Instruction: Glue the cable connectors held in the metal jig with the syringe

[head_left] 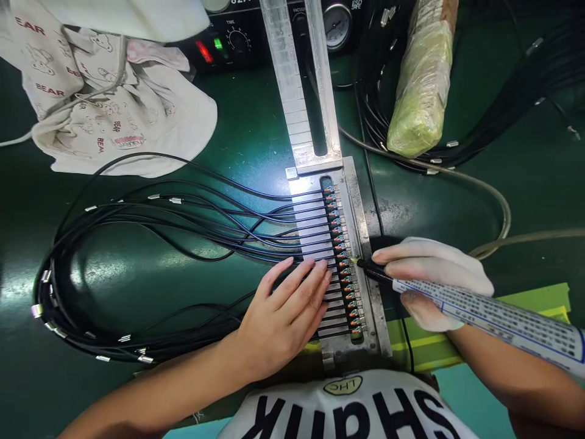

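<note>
A metal fixture [361, 207] holds a row of black cables [269, 244] side by side, their stripped ends with small coloured wires and metal contacts lined up along a slot. My left hand [286, 314], bare, lies flat over the cables at the fixture's left edge, fingers stretched and close together. In my right hand [434, 274], which wears a white glove, is a white printed dispensing tube [484, 311] with a black nozzle. Its thin tip is at the wire ends near the middle of the row; I cannot tell whether it touches them.
The fixture's slotted metal cover [326, 91] stands swung open at the back. Behind it sits a black control box [247, 36] with a gauge and lit display. A white cloth [128, 110] lies back left. A plastic-wrapped block [420, 91] and more cables [507, 97] are back right.
</note>
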A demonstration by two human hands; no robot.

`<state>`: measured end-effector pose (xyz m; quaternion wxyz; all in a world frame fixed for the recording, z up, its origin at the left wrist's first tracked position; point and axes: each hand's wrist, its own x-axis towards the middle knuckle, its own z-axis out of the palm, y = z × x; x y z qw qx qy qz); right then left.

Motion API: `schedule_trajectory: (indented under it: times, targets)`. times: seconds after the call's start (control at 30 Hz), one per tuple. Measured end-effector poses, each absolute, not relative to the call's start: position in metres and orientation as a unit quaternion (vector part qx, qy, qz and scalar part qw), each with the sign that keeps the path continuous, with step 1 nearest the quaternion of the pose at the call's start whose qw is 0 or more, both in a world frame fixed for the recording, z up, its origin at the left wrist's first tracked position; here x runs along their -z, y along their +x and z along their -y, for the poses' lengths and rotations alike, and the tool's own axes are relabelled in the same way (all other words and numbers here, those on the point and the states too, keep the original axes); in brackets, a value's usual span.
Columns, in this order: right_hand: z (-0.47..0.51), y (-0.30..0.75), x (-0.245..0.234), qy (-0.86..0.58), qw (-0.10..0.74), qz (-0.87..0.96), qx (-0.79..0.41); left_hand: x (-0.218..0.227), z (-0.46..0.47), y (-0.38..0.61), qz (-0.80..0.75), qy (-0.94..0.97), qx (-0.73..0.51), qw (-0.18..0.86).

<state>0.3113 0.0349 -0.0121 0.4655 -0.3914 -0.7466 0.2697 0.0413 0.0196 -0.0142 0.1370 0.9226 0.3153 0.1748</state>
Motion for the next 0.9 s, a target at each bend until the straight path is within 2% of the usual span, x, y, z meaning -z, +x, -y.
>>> schedule_trajectory:
  times: [0.9]
  targets:
    - [-0.0376,0.3058,0.0094,-0.403,0.478,0.731,-0.273,0.0124,-0.0194,0.0412,-0.323,0.923,-0.166,0.131]
